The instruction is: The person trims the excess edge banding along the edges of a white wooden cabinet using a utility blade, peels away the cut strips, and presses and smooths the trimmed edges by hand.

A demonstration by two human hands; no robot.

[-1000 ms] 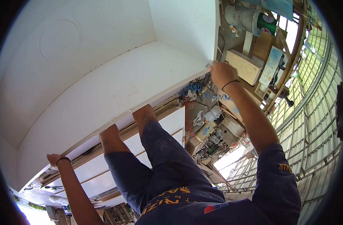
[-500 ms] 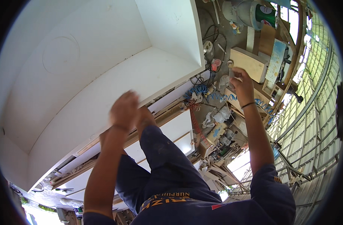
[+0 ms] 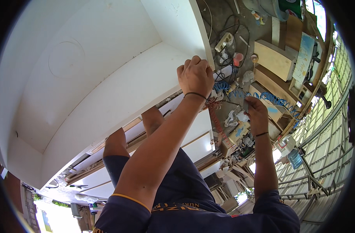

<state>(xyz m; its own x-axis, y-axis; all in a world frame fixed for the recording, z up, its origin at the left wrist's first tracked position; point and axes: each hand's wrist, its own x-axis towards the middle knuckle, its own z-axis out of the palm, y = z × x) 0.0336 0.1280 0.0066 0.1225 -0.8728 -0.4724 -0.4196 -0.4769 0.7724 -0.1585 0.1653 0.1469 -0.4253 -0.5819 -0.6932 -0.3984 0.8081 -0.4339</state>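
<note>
A large white cabinet [image 3: 119, 83], open towards me, fills the left and upper middle. My left hand [image 3: 195, 77] lies at the near right corner of its board, back of the hand up and fingers curled. The fingertips are hidden, so I cannot tell what they hold, if anything. Lower and to the right, my right hand [image 3: 258, 116] is closed in a pinch. Between its thumb and fingers is a small, flat, greyish piece [image 3: 245, 106]; its kind is unclear. This hand is in the air, apart from the cabinet.
Beyond the cabinet's right side, a power strip [image 3: 224, 42], dark cables and a pink cup [image 3: 238, 59] lie on the floor. A coiled blue hose [image 3: 268, 97] runs past wooden boxes [image 3: 274, 60]. White panels [image 3: 197, 145] lie below the cabinet, near my legs.
My left hand has moved right and away from me to the cabinet's corner. My right hand has come lower and nearer, still pinching the flat piece. The view has shifted slightly.
</note>
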